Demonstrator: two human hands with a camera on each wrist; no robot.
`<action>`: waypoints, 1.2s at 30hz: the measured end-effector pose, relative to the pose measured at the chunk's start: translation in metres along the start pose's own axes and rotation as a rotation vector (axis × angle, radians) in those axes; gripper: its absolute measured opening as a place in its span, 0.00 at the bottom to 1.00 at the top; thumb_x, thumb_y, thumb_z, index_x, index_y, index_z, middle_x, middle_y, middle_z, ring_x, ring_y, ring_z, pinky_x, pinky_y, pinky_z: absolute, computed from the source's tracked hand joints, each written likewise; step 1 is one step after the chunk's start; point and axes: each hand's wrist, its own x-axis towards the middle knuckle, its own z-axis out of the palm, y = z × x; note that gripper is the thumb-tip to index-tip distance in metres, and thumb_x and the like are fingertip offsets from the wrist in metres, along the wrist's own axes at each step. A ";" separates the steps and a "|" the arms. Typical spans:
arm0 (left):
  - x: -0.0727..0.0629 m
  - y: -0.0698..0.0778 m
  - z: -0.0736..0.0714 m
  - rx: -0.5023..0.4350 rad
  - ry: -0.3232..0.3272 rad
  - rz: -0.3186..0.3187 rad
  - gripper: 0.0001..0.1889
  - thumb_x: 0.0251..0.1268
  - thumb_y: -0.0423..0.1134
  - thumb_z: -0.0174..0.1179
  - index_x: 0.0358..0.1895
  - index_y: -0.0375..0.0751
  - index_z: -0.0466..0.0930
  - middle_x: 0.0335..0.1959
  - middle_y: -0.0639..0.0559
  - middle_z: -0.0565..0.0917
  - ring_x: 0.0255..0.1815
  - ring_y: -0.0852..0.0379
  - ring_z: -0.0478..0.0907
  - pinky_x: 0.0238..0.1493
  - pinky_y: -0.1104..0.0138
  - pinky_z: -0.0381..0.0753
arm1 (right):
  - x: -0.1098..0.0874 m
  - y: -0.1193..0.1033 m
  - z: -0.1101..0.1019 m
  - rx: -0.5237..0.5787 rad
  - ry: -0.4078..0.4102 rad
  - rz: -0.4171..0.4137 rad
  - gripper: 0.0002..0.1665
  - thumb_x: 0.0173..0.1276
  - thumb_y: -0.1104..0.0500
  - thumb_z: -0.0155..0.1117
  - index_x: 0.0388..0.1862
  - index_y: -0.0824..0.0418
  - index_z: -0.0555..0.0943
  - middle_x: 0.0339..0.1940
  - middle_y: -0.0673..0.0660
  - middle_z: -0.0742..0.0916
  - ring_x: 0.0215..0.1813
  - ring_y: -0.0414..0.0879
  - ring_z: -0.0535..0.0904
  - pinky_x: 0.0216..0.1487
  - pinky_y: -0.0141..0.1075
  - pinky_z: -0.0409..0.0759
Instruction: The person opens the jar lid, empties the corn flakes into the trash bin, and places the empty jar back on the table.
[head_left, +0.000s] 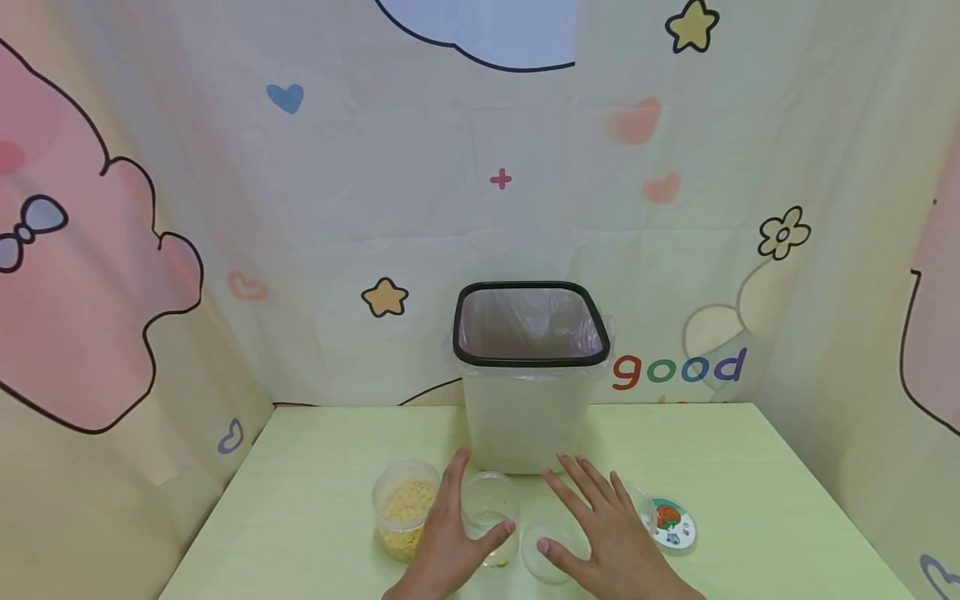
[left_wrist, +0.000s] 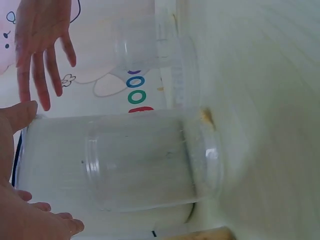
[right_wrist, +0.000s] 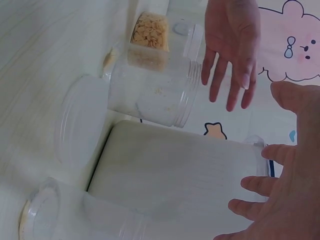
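Observation:
Both hands hover over the front of the table with fingers spread and nothing held. My left hand point(head_left: 450, 533) is between a clear jar of pale yellow flakes point(head_left: 407, 507) and a clear jar point(head_left: 489, 496) with a few bits at its base. In the left wrist view that second jar point(left_wrist: 142, 160) stands upright, apart from the fingers. My right hand point(head_left: 618, 546) is above and to the right of a clear round lid point(head_left: 553, 560) lying flat. Another clear jar point(head_left: 642, 502) is mostly hidden behind the right hand; the right wrist view shows part of it point(right_wrist: 85, 215).
A tall whitish bin point(head_left: 528, 421) with a black rim and a plastic liner stands behind the jars. At the right lies a round disc point(head_left: 675, 529) with a strawberry picture. A printed cloth point(head_left: 337, 208) hangs around the pale green table point(head_left: 772, 492).

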 end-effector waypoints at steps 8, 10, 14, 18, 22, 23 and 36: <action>-0.001 0.006 -0.012 0.142 0.031 0.163 0.48 0.59 0.61 0.64 0.79 0.63 0.45 0.81 0.58 0.48 0.80 0.43 0.52 0.66 0.40 0.70 | 0.002 0.000 0.002 -0.006 0.030 -0.044 0.45 0.62 0.35 0.64 0.76 0.42 0.62 0.78 0.54 0.67 0.75 0.58 0.63 0.66 0.68 0.62; -0.001 0.006 -0.015 0.193 0.045 0.198 0.48 0.60 0.61 0.64 0.79 0.63 0.46 0.81 0.59 0.48 0.80 0.43 0.50 0.68 0.40 0.67 | 0.003 0.000 0.002 -0.010 0.030 -0.050 0.45 0.62 0.35 0.63 0.76 0.42 0.63 0.78 0.54 0.67 0.75 0.59 0.63 0.66 0.68 0.62; 0.000 0.006 -0.021 0.306 0.079 0.254 0.47 0.58 0.61 0.65 0.78 0.65 0.48 0.81 0.60 0.50 0.81 0.46 0.48 0.74 0.45 0.59 | 0.005 -0.002 0.001 -0.011 0.022 -0.056 0.44 0.63 0.35 0.62 0.76 0.42 0.62 0.78 0.53 0.66 0.76 0.59 0.63 0.66 0.68 0.61; 0.000 0.005 -0.026 0.421 0.122 0.313 0.48 0.56 0.62 0.66 0.78 0.64 0.50 0.81 0.59 0.52 0.81 0.45 0.50 0.75 0.45 0.56 | 0.008 -0.003 0.001 -0.019 0.016 -0.066 0.44 0.64 0.33 0.61 0.77 0.41 0.62 0.79 0.52 0.65 0.76 0.58 0.62 0.67 0.68 0.60; 0.000 0.005 -0.031 0.506 0.159 0.358 0.48 0.55 0.62 0.66 0.78 0.63 0.51 0.81 0.59 0.52 0.80 0.44 0.51 0.73 0.43 0.56 | 0.012 -0.004 0.001 -0.028 0.011 -0.079 0.44 0.64 0.32 0.59 0.77 0.40 0.61 0.80 0.51 0.63 0.77 0.59 0.61 0.68 0.68 0.58; 0.000 0.004 -0.033 0.520 0.167 0.364 0.48 0.54 0.62 0.67 0.78 0.63 0.51 0.81 0.59 0.52 0.80 0.44 0.51 0.73 0.43 0.55 | 0.012 -0.005 0.001 -0.029 0.011 -0.083 0.44 0.64 0.32 0.59 0.77 0.40 0.61 0.80 0.51 0.63 0.77 0.59 0.62 0.68 0.68 0.58; -0.005 -0.004 -0.049 0.586 0.155 0.295 0.47 0.53 0.64 0.66 0.77 0.66 0.53 0.81 0.57 0.52 0.80 0.40 0.50 0.71 0.35 0.50 | 0.021 -0.013 -0.001 -0.025 -0.018 -0.095 0.44 0.64 0.30 0.58 0.76 0.40 0.62 0.80 0.51 0.63 0.78 0.58 0.59 0.70 0.68 0.56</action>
